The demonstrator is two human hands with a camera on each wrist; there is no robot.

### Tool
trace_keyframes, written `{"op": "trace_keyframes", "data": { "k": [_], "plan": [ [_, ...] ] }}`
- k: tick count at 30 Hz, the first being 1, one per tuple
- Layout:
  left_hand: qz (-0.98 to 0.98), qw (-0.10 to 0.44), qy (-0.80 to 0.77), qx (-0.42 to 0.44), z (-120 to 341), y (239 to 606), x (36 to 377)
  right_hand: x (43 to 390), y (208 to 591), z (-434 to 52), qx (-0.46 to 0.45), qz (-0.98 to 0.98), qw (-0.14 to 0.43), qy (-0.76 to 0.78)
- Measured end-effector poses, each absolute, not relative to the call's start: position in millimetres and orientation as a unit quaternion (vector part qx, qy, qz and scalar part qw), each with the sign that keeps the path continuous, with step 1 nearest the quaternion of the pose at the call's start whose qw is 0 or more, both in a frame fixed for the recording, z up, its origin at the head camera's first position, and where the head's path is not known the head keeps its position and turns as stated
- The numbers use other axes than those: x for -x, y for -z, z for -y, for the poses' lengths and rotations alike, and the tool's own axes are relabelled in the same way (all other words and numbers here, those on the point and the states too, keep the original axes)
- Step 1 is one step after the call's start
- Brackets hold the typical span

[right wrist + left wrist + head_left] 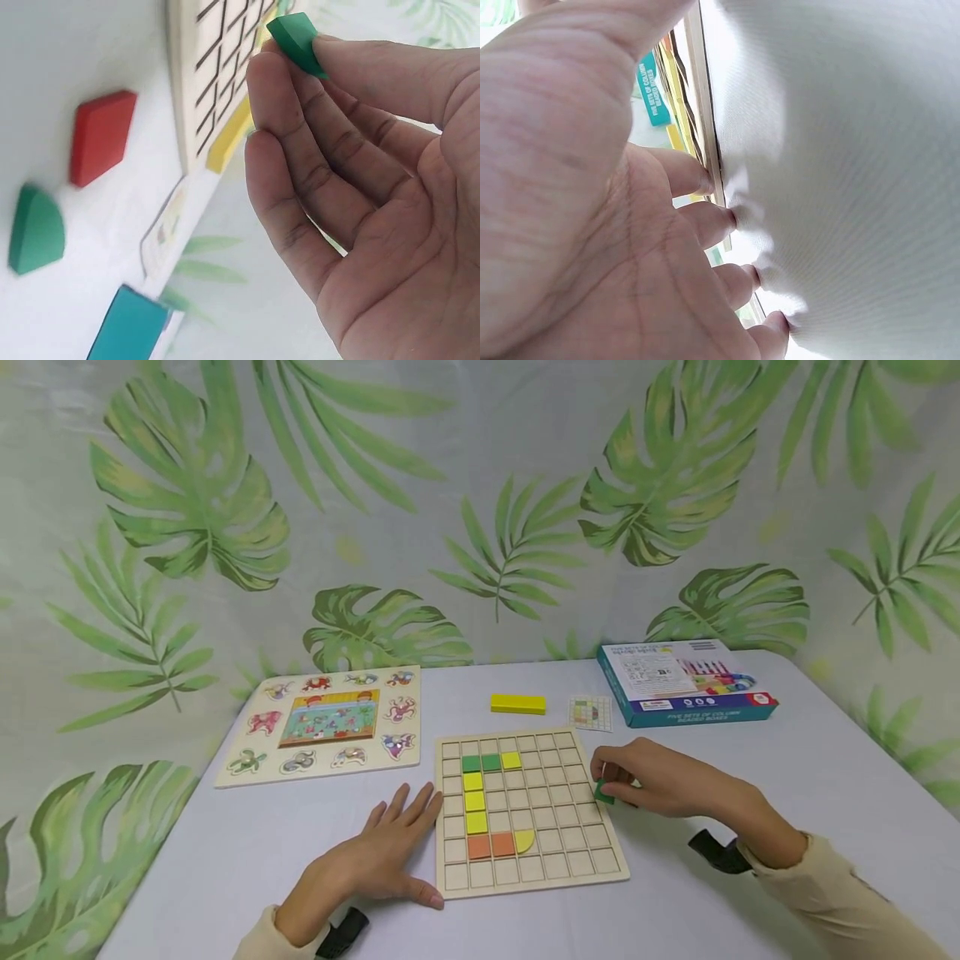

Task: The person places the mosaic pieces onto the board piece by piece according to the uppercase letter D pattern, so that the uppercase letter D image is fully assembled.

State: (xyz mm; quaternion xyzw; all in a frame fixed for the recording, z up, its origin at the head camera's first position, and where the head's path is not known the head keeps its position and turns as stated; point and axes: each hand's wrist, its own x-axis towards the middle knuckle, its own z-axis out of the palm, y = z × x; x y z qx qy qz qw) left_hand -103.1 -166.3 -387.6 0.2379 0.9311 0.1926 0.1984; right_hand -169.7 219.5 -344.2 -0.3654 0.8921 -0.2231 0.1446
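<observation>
White table fills the lower frame; leaf-print cloth behind. Centre: wooden grid board, partly filled with green, yellow and orange tiles down its left columns, so most cells stay bare. Animal puzzle board lies at left of centre, blue box at upper right, both well apart from the grid, apparently set aside. Yellow bar and small pattern card sit just above the grid, the card likely kept in view as a guide. Left hand lies flat, fingers spread, against the board's left edge, seemingly steadying it. Right hand, at the board's right edge, pinches a green piece between thumb and fingertips. The right wrist view shows a red piece and another green piece loose on the table.
</observation>
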Motion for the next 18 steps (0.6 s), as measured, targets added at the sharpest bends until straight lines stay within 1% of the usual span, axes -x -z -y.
{"op": "trace_keyframes", "data": {
  "k": [7,18],
  "plan": [
    [-0.931,0.198,-0.194,-0.238,166.7,387.9,103.1,173.6,347.4,-204.7,0.372,-0.885,0.157,0.232],
    [-0.932,0.201,-0.191,-0.232,165.9,388.0,103.1,177.8,352.6,-181.3,0.411,-0.864,0.157,0.243]
  ]
}}
